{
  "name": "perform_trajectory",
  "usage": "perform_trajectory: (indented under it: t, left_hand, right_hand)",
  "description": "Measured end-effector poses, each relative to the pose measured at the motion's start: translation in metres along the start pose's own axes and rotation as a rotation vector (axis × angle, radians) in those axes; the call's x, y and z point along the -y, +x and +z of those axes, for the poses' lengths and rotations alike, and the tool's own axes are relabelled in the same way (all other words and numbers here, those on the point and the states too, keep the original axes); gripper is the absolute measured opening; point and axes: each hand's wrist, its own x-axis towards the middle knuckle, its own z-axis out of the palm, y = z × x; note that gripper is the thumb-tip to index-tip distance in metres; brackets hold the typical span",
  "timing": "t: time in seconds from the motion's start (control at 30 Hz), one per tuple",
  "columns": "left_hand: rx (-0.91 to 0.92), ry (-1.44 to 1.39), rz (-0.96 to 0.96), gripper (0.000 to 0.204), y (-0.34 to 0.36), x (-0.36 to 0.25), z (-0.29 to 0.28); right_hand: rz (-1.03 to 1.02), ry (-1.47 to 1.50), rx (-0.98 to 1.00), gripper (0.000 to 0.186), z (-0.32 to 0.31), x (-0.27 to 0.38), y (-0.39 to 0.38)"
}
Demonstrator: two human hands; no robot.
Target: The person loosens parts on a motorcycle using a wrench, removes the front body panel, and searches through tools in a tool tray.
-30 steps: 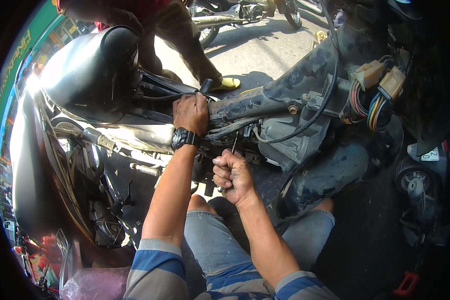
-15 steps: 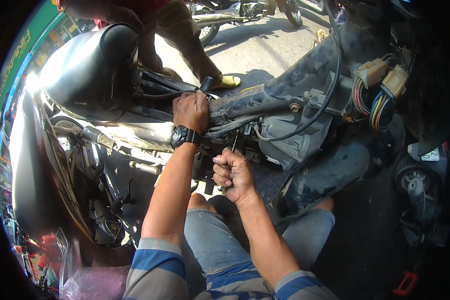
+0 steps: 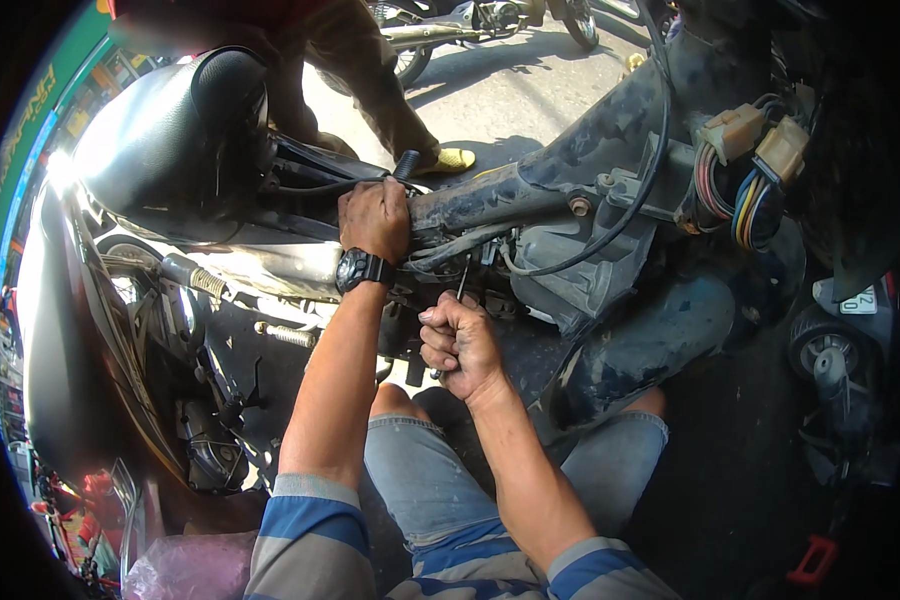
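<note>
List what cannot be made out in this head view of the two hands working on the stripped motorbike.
- Tip of the thin metal tool gripped in the right hand: lost among dark engine parts, and the fist covers its handle.
- What the left hand grips: its fingers wrap over the grimy dark frame tube, hiding the contact.
- Standing person in brown trousers: cut off by the top edge.
- Right side: deep shadow swallows detail.

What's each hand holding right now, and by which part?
The right hand is fisted around the handle of a thin tool, its shaft pointing up into the engine. The left hand grips the motorcycle's frame tube from above.
</note>
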Motion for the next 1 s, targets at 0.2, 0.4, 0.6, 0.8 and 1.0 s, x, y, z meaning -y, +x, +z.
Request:
perform_trajectory:
  t: [0.2,0.4,0.6,0.8,1.0]
  left_hand:
    - [-0.003,-0.002,-0.006,0.044,-0.001,-0.006,-0.002]
    - [0.003,-0.033,-0.027,0.044,0.001,-0.015,-0.006]
    - [0.018,-0.034,-0.04,0.046,0.0,-0.026,-0.021]
    - [0.018,0.012,-0.004,0.043,-0.002,-0.03,-0.034]
    - [0.006,0.012,-0.001,0.041,-0.002,-0.024,-0.035]
  right_hand:
    - [-0.012,0.003,0.013,0.04,-0.003,0.001,-0.002]
    - [-0.014,0.03,0.015,0.039,-0.002,0.004,-0.008]
    - [-0.011,0.027,0.022,0.038,0.005,0.008,-0.023]
    - [0.002,0.009,0.006,0.039,0.015,0.009,-0.037]
    - [-0.003,-0.017,0.016,0.04,0.016,0.003,-0.036]
